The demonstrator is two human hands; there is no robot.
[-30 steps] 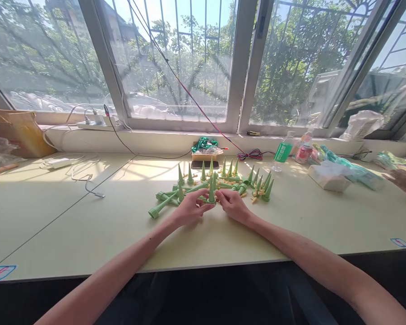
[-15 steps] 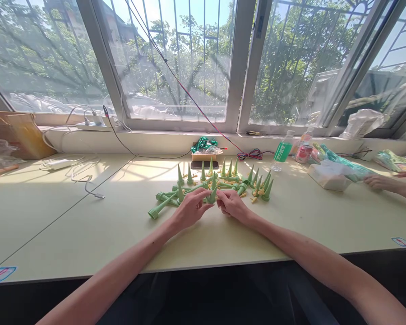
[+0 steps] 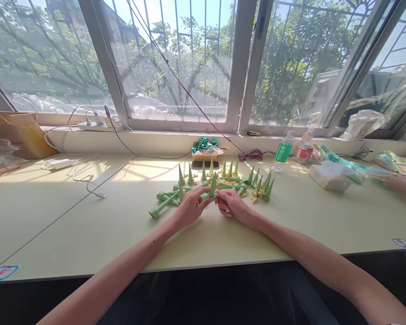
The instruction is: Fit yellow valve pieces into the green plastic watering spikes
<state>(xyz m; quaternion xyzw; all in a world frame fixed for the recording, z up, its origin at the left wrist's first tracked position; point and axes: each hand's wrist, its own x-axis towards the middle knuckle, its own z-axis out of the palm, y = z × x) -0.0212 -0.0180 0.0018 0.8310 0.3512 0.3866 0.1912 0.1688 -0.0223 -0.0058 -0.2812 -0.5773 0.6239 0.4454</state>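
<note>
My left hand (image 3: 190, 207) and my right hand (image 3: 232, 204) meet at the middle of the pale table (image 3: 88, 225), both pinched on one green cone spike (image 3: 212, 187) that points up between them. Behind the hands lies a pile of green cone spikes (image 3: 243, 180) with small yellow parts, some standing upright, some lying flat. Several longer green spikes (image 3: 162, 205) lie flat to the left of my left hand.
A small cardboard box (image 3: 205, 156) with green bits sits behind the pile, with a dark phone (image 3: 205, 164) in front of it. Bottles (image 3: 284, 151), bags and a white packet (image 3: 326, 176) stand at the right, where another person's hand (image 3: 397, 183) reaches. White cables (image 3: 81, 171) lie at the left.
The green spike between my fingers has been turned and lifted slightly, its tip now pointing more upward. The other person's hand at the right has shifted over the bags.
</note>
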